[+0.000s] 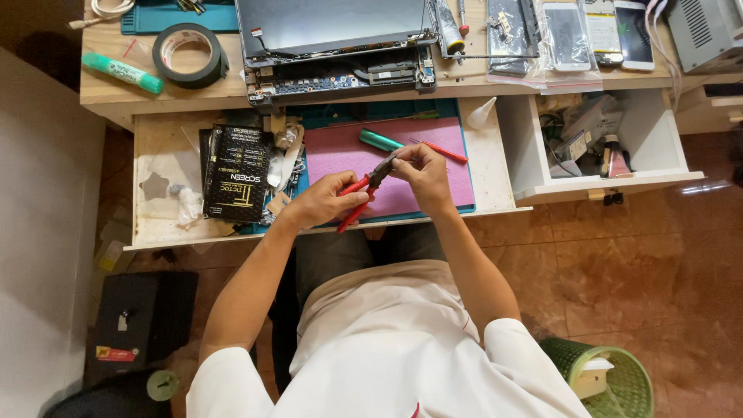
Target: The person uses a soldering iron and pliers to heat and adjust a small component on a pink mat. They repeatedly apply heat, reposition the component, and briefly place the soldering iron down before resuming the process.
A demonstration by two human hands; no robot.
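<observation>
My left hand grips the red handles of a pair of pliers, whose dark jaws point up and to the right. My right hand is closed at the jaw tips, pinching something too small to make out. Both hands hover over a pink mat lying on a pull-out desk shelf. A green pen-like tool and a red-handled screwdriver lie on the mat just beyond my hands.
A black flat box lies left of the mat. On the desk above are an opened laptop, a tape roll, a green marker and several phones. An open drawer is at right, a green bin below.
</observation>
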